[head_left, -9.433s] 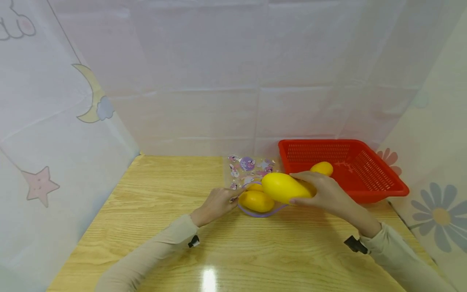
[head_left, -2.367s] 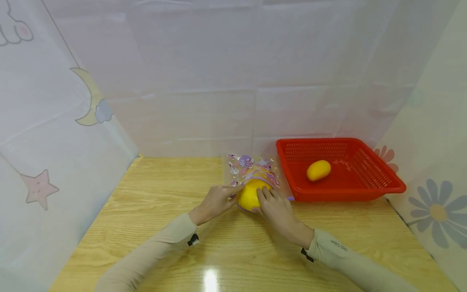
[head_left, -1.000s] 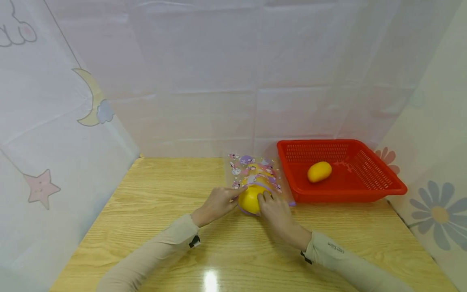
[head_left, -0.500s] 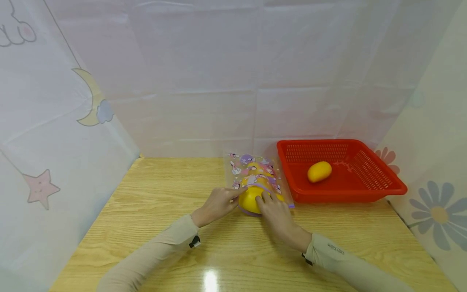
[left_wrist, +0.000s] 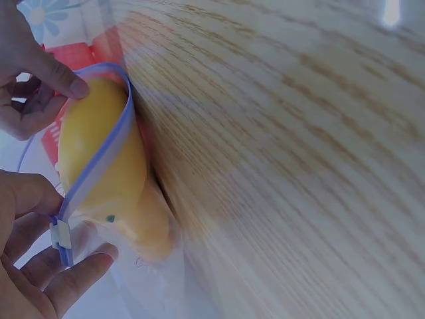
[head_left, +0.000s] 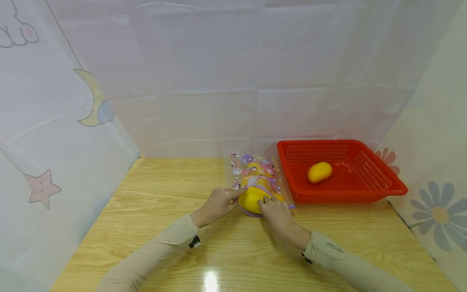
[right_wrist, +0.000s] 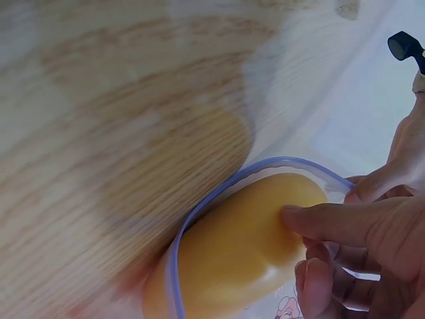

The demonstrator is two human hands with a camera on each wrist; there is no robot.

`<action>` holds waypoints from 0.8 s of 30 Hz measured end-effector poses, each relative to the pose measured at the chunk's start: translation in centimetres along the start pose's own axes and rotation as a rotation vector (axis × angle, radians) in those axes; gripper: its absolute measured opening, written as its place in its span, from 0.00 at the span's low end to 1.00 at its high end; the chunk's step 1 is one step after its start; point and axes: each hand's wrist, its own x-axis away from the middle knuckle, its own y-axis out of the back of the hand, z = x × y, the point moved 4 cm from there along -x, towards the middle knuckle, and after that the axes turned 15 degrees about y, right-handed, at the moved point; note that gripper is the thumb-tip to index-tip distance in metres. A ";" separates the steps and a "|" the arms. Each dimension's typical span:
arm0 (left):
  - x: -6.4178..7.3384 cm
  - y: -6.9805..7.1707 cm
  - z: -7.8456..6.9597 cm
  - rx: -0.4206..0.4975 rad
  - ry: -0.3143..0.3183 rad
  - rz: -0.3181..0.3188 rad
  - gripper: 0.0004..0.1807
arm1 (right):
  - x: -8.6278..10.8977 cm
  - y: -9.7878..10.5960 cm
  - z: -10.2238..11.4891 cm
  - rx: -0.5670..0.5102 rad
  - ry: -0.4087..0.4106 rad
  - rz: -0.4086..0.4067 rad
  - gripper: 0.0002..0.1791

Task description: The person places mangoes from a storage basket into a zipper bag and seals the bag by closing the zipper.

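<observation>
A clear printed zip bag with a purple rim lies on the table, its mouth toward me. Several yellow mangoes show through the film. One mango fills the mouth, with the purple rim around it. My left hand pinches the bag's edge at the mouth's left corner, beside a white slider. My right hand is at the mouth's right side, fingers curled, its thumb against that mango. The bag film partly hides the inner mangoes.
A red plastic basket with slotted walls stands right of the bag. One yellow mango lies in it. The wooden table meets a pale wall cloth at the back.
The mango that my right hand held above the bag earlier now sits in its mouth. In the last second it shifted slightly; my left hand stayed at the rim.
</observation>
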 end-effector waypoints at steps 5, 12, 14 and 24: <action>0.1 0.0 -0.1 -0.001 0.008 0.007 0.25 | 0.0 0.0 0.1 -0.002 -0.005 0.037 0.09; 0.2 -0.2 0.0 -0.002 0.020 0.018 0.24 | 0.2 0.3 0.1 -0.026 -0.022 0.070 0.10; 0.2 -0.2 0.0 -0.003 0.019 0.018 0.24 | 0.2 0.5 -0.1 -0.048 -0.027 0.072 0.09; 0.1 0.0 -0.2 0.010 0.022 0.013 0.25 | 0.5 1.5 -1.4 -0.128 -0.062 0.028 0.14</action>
